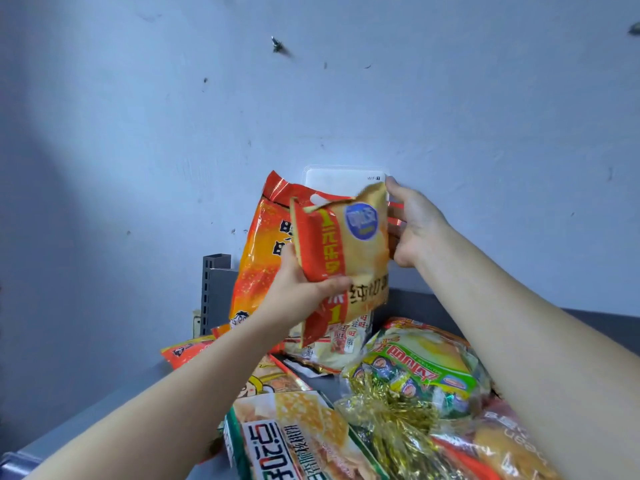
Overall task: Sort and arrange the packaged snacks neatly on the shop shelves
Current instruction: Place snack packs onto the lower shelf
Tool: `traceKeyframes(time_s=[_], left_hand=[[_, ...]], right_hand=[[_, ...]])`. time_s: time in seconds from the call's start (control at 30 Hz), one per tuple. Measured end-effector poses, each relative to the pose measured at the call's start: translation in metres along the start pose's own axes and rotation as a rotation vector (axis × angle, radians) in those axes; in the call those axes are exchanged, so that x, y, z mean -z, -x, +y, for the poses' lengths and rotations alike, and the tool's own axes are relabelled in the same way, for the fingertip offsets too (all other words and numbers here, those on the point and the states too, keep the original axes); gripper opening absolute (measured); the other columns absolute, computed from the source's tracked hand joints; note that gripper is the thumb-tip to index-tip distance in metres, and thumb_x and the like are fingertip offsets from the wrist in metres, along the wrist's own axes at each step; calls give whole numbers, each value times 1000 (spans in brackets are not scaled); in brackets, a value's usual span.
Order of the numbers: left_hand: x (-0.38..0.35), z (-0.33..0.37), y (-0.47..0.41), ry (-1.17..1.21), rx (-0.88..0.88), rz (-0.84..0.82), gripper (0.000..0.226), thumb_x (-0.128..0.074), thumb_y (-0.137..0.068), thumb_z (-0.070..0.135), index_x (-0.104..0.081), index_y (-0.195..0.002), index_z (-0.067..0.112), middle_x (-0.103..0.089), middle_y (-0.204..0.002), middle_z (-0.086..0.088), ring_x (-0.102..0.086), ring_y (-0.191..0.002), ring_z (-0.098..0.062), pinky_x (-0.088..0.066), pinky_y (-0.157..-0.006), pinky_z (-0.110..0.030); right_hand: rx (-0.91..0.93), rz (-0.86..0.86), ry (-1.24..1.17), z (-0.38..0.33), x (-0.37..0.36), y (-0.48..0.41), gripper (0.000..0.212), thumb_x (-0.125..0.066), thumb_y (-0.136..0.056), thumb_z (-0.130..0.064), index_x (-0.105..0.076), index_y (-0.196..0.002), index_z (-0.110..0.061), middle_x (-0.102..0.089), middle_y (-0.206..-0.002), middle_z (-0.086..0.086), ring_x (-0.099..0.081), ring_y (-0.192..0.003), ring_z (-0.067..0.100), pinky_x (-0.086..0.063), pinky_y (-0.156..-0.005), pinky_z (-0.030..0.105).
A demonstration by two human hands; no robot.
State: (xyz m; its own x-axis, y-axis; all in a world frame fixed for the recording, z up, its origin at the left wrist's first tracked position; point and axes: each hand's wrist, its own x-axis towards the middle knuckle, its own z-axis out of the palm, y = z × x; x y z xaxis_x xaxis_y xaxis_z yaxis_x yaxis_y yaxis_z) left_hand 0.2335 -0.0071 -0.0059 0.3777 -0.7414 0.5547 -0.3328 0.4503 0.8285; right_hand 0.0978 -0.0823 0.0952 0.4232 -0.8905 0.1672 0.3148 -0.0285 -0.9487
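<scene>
left hand [298,289] — grips yellow bag [360,244] | right hand [412,226] — holds orange bag [256,251]

The yellow-and-red snack bag [346,251] is thin plastic film, crinkled and glossy. Behind it, the large orange bag [259,258] shows a shiny foil edge. Below it, the grey shelf [433,306] looks like matt painted metal and the gold tinsel [388,414] glitters. Above it, the pale wall [450,98] is matt and pitted.

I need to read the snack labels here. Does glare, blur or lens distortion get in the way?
Head view: wide-angle bending stretches the edges; foil glare on the big orange bag and gold tinsel; small yellow pack print soft yet readable; wall unevenly lit, darker at lower left.
</scene>
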Motion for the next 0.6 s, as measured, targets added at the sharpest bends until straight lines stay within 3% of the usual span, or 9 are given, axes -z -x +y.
traceKeyframes(time_s=[0.03,0.1,0.2,0.27,0.37,0.43,0.6], left_hand=[[5,1,0,79,38,11,69,-82,-71,14,-41,-126,20,-68,-110,-1,-69,-92,-11,-55,-69,-24],[16,6,4,213,100,29,61,-78,-69,12,-51,-124,16,-72,-104,-3,-70,-92,-19,-56,-78,-38],[24,20,16,291,138,30,40,-73,-72,12,-62,-110,12,-73,-98,-7,-68,-95,-27,-49,-95,-54],[27,28,26,312,133,73,31,-69,-78,8,-64,-108,10,-73,-95,-7,-68,-90,-25,-51,-93,-50],[28,41,48,351,112,176,24,-62,-86,2,-62,-109,9,-71,-95,-9,-69,-83,-25,-59,-78,-41],[27,48,66,383,110,262,27,-61,-88,3,-58,-114,8,-69,-101,-13,-67,-86,-29,-59,-77,-44],[24,67,119,314,123,380,26,-58,-93,11,-56,-119,9,-68,-105,-8,-68,-84,-22,-59,-61,-31]], right_hand=[[28,-23,54,1,3,3,26,-61,-86,-44,-60,-81,-18,-61,-70,0,-56,-63,14,-42,-56,25],[71,-86,167,7,10,9,15,-58,-86,-35,-58,-78,-22,-56,-72,-2,-48,-61,11,-33,-54,26],[88,-271,223,16,17,16,6,-58,-85,-29,-56,-83,-24,-55,-66,-5,-45,-53,8,-33,-45,22],[130,-391,231,19,21,24,4,-59,-86,-25,-60,-89,-23,-60,-71,-5,-51,-62,9,-36,-51,23],[214,-530,274,24,25,37,26,-65,-83,-15,-63,-107,-23,-68,-96,-2,-61,-82,12,-41,-65,27],[243,-539,266,29,25,48,34,-70,-78,-12,-62,-110,-24,-66,-106,0,-62,-90,16,-44,-68,29],[300,-527,182,37,19,83,29,-72,-78,-5,-61,-97,-23,-66,-88,-1,-67,-69,11,-52,-52,23]])
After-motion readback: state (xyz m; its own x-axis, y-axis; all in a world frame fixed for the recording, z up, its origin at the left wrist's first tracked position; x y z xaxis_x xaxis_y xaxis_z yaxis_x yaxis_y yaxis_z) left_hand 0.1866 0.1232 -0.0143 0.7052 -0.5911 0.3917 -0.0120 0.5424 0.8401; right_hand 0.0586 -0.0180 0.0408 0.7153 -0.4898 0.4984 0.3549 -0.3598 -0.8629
